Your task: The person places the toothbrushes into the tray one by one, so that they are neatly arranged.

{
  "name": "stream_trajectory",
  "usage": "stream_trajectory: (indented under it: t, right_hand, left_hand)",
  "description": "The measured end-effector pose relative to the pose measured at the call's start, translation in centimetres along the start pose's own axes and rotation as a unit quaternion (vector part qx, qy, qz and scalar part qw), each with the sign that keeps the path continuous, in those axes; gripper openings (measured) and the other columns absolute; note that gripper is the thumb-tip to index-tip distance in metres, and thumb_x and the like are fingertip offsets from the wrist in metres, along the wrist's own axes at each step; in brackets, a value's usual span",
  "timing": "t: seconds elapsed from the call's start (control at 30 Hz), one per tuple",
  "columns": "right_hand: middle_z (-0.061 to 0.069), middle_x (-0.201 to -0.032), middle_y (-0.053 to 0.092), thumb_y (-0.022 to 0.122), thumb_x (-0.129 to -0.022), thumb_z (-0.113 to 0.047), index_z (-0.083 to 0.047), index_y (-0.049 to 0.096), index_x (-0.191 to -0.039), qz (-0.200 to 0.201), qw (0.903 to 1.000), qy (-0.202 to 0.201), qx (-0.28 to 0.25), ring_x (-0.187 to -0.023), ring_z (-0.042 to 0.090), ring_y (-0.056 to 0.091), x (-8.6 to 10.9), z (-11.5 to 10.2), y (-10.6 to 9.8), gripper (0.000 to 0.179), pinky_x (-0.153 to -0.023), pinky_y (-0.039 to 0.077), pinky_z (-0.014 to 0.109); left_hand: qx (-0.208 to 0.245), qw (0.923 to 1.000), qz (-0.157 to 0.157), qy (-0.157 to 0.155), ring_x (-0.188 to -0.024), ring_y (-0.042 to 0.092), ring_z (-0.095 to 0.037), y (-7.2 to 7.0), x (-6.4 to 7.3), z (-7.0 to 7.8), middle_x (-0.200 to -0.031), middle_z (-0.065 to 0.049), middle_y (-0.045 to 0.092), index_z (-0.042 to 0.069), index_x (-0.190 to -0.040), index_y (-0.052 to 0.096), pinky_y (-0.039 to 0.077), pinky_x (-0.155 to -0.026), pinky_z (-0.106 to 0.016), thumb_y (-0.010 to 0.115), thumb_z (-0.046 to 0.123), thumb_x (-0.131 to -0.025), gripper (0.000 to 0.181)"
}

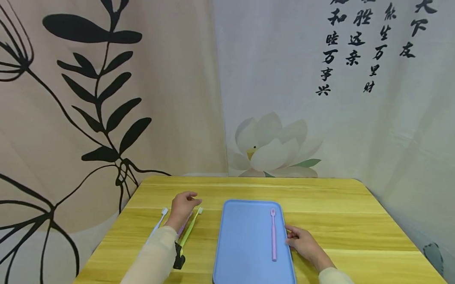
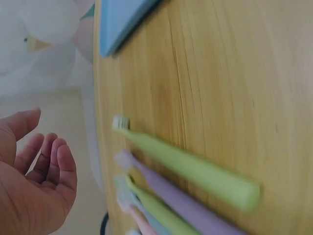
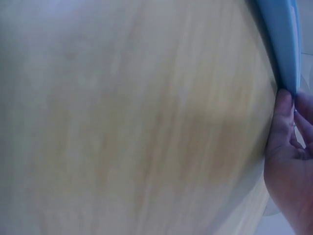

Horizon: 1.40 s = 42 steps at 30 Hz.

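Observation:
My left hand (image 1: 182, 209) hovers over a group of toothbrushes on the left of the table, fingers loosely bent and holding nothing. Beneath it, in the left wrist view, lie a light green toothbrush (image 2: 190, 169), a purple toothbrush (image 2: 176, 193), a second green toothbrush (image 2: 159, 209) and a pink one (image 2: 142, 223), partly cut off. A light blue toothbrush (image 1: 156, 225) shows left of that wrist. With thumb and fingers my right hand (image 1: 306, 245) grips the right rim of the blue tray (image 1: 245, 246). One pinkish-purple toothbrush (image 1: 274, 239) lies lengthwise inside, near that rim.
The wooden table (image 1: 360, 252) extends on both sides of the tray. Behind its far edge hangs a curtain (image 1: 183, 92) printed with plants, a lotus and black characters. A black strap piece (image 1: 179, 256) is on the left wrist.

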State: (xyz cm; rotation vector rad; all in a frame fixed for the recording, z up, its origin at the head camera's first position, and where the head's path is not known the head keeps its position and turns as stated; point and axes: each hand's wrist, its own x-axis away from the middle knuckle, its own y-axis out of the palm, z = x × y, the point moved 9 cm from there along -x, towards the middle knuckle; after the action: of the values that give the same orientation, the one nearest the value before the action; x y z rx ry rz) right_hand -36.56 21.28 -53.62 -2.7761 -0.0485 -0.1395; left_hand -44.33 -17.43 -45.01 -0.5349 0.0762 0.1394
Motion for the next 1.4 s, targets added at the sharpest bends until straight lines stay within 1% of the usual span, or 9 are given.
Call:
stream_trajectory:
  t: [0.17,0.47,0.8,1.0,1.1,1.17,1.23,1.33,1.4]
  right_hand:
    - [0.013,-0.094,0.051,0.054,-0.084,0.007,0.004,0.046,-0.129,-0.002,1.0000,0.000,-0.001,-0.084,0.021,0.050,0.0,-0.2,0.0,0.046,-0.070,0.050,0.034]
    - [0.012,-0.092,0.051,0.055,-0.082,0.007,0.003,0.047,-0.128,-0.003,1.0000,0.002,-0.002,-0.082,0.020,0.051,-0.3,0.1,-0.2,0.047,-0.070,0.050,0.034]
    - [0.012,-0.092,0.050,0.055,-0.082,0.007,0.003,0.047,-0.128,-0.011,0.9999,0.000,-0.004,-0.081,0.021,0.051,-0.8,0.1,-0.6,0.047,-0.069,0.050,0.034]
    - [0.012,-0.091,0.051,0.056,-0.082,0.008,0.004,0.047,-0.127,-0.012,0.9998,-0.003,-0.016,-0.080,0.020,0.052,-1.0,0.1,-0.5,0.046,-0.069,0.050,0.035]
    - [0.013,-0.091,0.051,0.055,-0.082,0.009,0.005,0.047,-0.127,-0.012,0.9997,-0.003,-0.019,-0.080,0.021,0.052,-1.0,0.1,-0.5,0.046,-0.069,0.050,0.035]
    - [0.013,-0.091,0.051,0.055,-0.082,0.009,0.005,0.047,-0.127,-0.012,0.9997,-0.003,-0.020,-0.080,0.021,0.052,-0.9,0.1,-0.5,0.046,-0.069,0.050,0.035]
    - [0.013,-0.091,0.051,0.055,-0.082,0.009,0.005,0.047,-0.127,-0.013,0.9997,-0.003,-0.021,-0.080,0.021,0.052,-0.9,0.1,-0.5,0.046,-0.069,0.050,0.035]
    - [0.013,-0.091,0.051,0.055,-0.082,0.008,0.006,0.047,-0.127,-0.014,0.9997,-0.002,-0.021,-0.080,0.021,0.052,-0.9,0.0,-0.4,0.046,-0.069,0.050,0.035]
    - [0.013,-0.091,0.051,0.055,-0.082,0.008,0.006,0.047,-0.127,-0.014,0.9997,-0.001,-0.020,-0.080,0.021,0.052,-0.9,0.0,-0.5,0.046,-0.069,0.050,0.035]
  left_hand:
    - [-0.023,0.9997,0.013,0.002,-0.090,0.052,-0.025,-2.5,-0.1,-1.4,-0.101,-0.012,0.057,0.004,-0.113,0.062,0.045,-0.072,-0.037,0.067,0.021,-0.082,0.035]
    - [-0.023,0.9991,0.020,-0.030,-0.098,0.051,-0.028,-6.3,0.1,-4.8,-0.111,-0.015,0.054,0.005,-0.120,0.057,0.044,-0.077,-0.042,0.063,0.023,-0.086,0.039]
    - [-0.049,0.9973,0.039,-0.038,-0.085,0.053,-0.026,-9.8,0.6,-7.2,-0.103,-0.015,0.055,0.001,-0.117,0.058,0.045,-0.062,-0.031,0.063,0.021,-0.085,0.039]
    - [-0.055,0.9961,0.047,-0.050,-0.080,0.052,-0.022,-10.8,1.0,-9.5,-0.102,-0.015,0.057,-0.001,-0.113,0.060,0.045,-0.059,-0.040,0.067,0.023,-0.082,0.040]
    - [-0.043,0.9969,0.025,-0.061,-0.084,0.054,-0.024,-10.8,1.4,-10.5,-0.105,-0.017,0.057,-0.003,-0.117,0.057,0.047,-0.063,-0.039,0.065,0.022,-0.083,0.043]
    - [-0.027,0.9971,0.017,-0.068,-0.084,0.055,-0.026,-10.7,1.7,-10.9,-0.105,-0.017,0.058,-0.004,-0.118,0.056,0.048,-0.066,-0.040,0.064,0.018,-0.084,0.042]
    - [-0.006,0.9975,-0.004,-0.070,-0.083,0.055,-0.029,-10.5,1.9,-11.2,-0.105,-0.019,0.058,-0.007,-0.120,0.052,0.048,-0.067,-0.037,0.062,0.015,-0.086,0.042]
    - [0.021,0.9958,-0.018,-0.087,-0.078,0.055,-0.028,-10.4,2.3,-11.8,-0.103,-0.019,0.058,-0.009,-0.120,0.051,0.048,-0.067,-0.037,0.061,0.012,-0.086,0.041]
    - [0.022,0.9945,-0.027,-0.099,-0.078,0.055,-0.026,-10.3,2.6,-12.3,-0.103,-0.018,0.058,-0.009,-0.121,0.050,0.047,-0.066,-0.037,0.060,0.012,-0.087,0.041]
